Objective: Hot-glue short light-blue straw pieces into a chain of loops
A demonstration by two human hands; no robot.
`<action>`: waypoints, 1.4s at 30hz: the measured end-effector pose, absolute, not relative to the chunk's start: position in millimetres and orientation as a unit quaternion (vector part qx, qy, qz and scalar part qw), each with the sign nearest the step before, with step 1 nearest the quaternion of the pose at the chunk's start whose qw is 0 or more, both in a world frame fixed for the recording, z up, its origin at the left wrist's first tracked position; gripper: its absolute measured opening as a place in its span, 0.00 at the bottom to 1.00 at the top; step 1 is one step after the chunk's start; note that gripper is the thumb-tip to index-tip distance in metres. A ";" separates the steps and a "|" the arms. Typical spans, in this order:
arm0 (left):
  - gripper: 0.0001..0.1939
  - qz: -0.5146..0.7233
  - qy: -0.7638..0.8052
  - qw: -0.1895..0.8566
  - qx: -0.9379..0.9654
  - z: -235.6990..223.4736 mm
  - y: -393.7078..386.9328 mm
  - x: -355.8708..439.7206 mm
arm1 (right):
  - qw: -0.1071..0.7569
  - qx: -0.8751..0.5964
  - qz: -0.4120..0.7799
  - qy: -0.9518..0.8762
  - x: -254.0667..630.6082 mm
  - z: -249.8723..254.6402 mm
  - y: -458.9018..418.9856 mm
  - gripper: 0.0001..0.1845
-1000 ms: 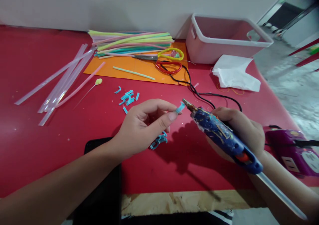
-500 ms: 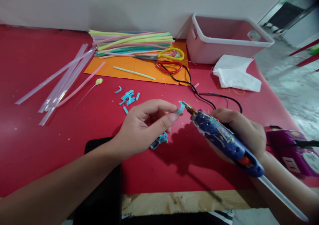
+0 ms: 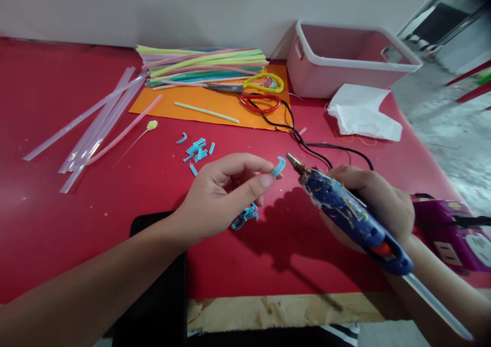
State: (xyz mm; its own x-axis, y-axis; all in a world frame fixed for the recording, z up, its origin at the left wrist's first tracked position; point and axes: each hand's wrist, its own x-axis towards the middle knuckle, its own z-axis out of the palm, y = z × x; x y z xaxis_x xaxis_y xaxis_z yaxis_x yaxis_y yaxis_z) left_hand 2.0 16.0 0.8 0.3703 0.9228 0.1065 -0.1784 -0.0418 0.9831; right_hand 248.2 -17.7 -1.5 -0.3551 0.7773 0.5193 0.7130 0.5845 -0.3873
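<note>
Between thumb and fingertips, my left hand [image 3: 226,198] pinches a short, curved piece of blue pipe cleaner [image 3: 279,166]. My right hand [image 3: 379,203] is wrapped round a blue glue gun [image 3: 341,203] with a clear glue stick [image 3: 439,306] jutting from its rear. The gun's metal nozzle points at the blue piece, a small gap apart from it. Beyond my left hand lie several cut blue pipe cleaner pieces [image 3: 197,150]. Below its fingers is a cluster of bent blue pieces [image 3: 245,216], partly hidden by the hand.
Bundled coloured pipe cleaners [image 3: 207,68] and scissors [image 3: 264,103] lie on orange paper [image 3: 172,106]. Clear glue sticks [image 3: 95,116] are at left. A pink bin [image 3: 345,70], white sheet [image 3: 360,111], black cord [image 3: 303,142], purple power box [image 3: 448,234] and black object [image 3: 153,285] surround the hands.
My right hand has drawn the glue gun slightly to the right, so its nozzle is now apart from the blue piece. My left hand has barely moved.
</note>
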 end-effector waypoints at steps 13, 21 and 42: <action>0.05 0.422 0.322 0.643 0.552 0.8 15.6 -0.8 | 0.359 -0.408 0.096 -0.834 249.8 -4.4 -14.6 0.08; 0.03 0.426 0.316 0.645 0.550 1.6 15.6 -0.1 | 0.355 -0.389 0.111 -0.843 253.2 -6.9 -13.8 0.07; 0.03 0.492 0.285 0.506 0.649 -5.6 20.2 -2.3 | 0.409 -0.415 0.096 -0.807 254.9 -8.8 -12.5 0.12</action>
State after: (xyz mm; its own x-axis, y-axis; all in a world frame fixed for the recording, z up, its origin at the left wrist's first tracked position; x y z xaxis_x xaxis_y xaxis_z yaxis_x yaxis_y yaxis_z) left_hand -2.3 20.2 -5.6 0.3536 0.8679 0.3489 -0.1278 -0.3247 0.9371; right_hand 254.9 -12.5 -8.8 -0.3200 0.7485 0.5808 0.5912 0.6368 -0.4950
